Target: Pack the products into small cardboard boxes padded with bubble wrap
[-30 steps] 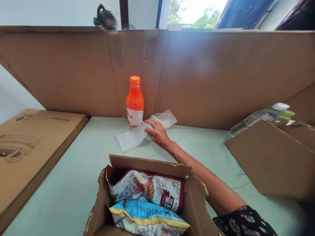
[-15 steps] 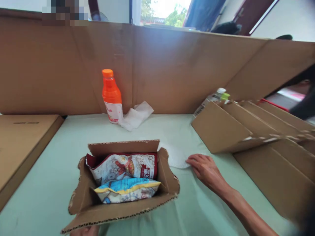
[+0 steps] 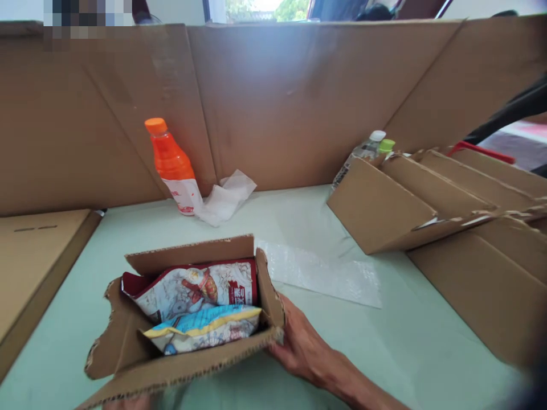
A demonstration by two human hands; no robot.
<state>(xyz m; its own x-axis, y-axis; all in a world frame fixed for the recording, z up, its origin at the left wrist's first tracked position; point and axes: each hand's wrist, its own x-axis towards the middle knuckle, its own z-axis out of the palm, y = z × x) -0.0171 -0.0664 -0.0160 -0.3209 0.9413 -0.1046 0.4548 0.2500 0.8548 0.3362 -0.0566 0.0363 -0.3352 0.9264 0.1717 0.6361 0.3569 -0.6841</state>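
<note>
An open cardboard box [image 3: 123,336] with ragged flaps is in front of me at the lower left. Inside it stand a dark red and white snack bag [image 3: 200,290] and a blue and yellow snack bag [image 3: 209,327]. My right hand [image 3: 294,341] is closed on the box's right side, its fingers partly hidden behind the cardboard. Only a small part of my left hand [image 3: 128,402] shows below the front flap, at the box's underside; its fingers are mostly hidden. A strip of bubble wrap [image 3: 325,273] lies flat on the green cloth, right of the box.
An orange-capped bottle [image 3: 173,165] stands against the cardboard wall [image 3: 273,108], with a crumpled translucent sheet [image 3: 226,199] beside it. At right is a divided cardboard box [image 3: 380,210], with clear bottles [image 3: 363,151] behind it. A flat cardboard box [image 3: 38,256] lies at left.
My right hand has let go of the bubble wrap and moved left onto the box's right side. The bubble wrap now lies more fully exposed. The view has shifted somewhat.
</note>
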